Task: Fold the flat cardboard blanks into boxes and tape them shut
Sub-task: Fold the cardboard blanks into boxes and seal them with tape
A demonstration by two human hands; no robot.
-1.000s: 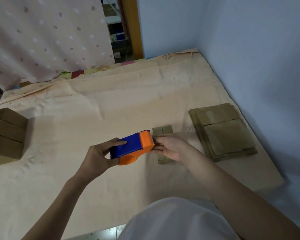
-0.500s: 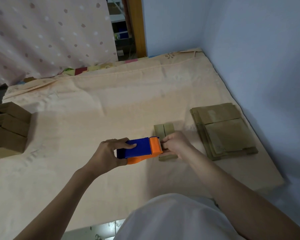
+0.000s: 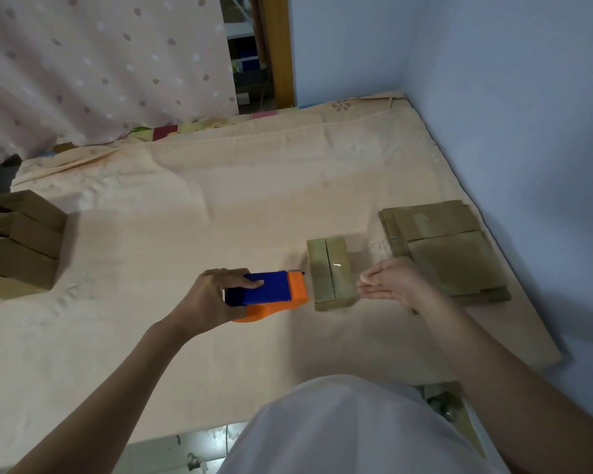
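Left hand (image 3: 213,299) is gripping the dispenser (image 3: 266,295), fingers wrapped around it, nose just beside the box (image 3: 331,273) on the bed (image 3: 220,206), probably stretching tape across the seam; right hand (image 3: 389,280) is hovering beside the box, fingers straight and together, holding nothing; blanks (image 3: 442,251) are lying stacked nearby.

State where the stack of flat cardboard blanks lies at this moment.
In the head view, the stack of flat blanks lies far right on the bed, beside the blue wall, just beyond the right hand.
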